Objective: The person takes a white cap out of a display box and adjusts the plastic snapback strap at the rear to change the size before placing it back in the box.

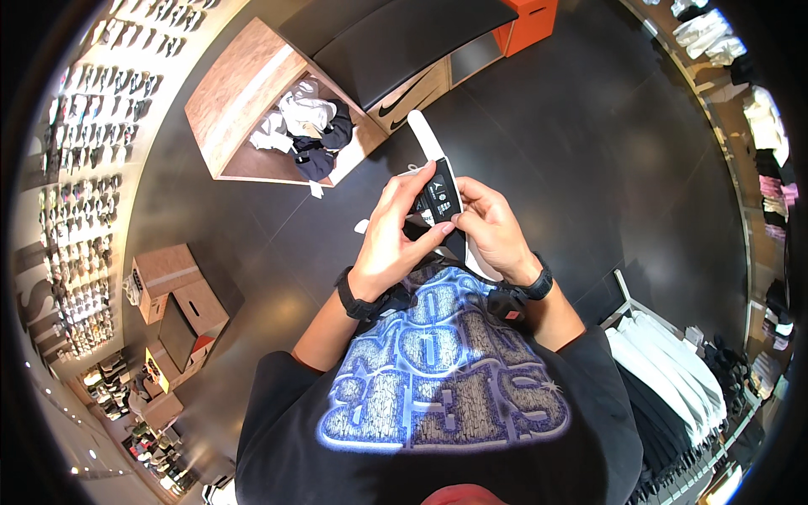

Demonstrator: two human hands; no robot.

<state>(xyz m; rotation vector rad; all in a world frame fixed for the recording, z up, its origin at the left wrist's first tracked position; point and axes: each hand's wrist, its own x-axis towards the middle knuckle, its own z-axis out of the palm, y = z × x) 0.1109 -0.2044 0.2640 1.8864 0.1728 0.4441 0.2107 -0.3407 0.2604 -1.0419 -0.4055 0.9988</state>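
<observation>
In front of my chest I hold a long white item (pixel 423 133) with a rounded far end. It looks like folded socks, though I cannot be sure. A black printed label (pixel 439 192) covers its middle. My left hand (pixel 393 223) is closed on the label's left side, fingers at its far end and thumb at its near end. From the right, my right hand (pixel 491 223) pinches the label's near right edge between thumb and fingers. Part of the white material shows below my right hand. Dark bands circle both my wrists.
Ahead to the left, a wooden bin (pixel 244 101) holds white and dark garments (pixel 307 126). Beside it is a black padded bench (pixel 396 42) with an orange box (pixel 532 25). Clothes hang on a rack (pixel 665 362) at near right. Wooden boxes (pixel 181 290) and shoe-lined shelves stand left.
</observation>
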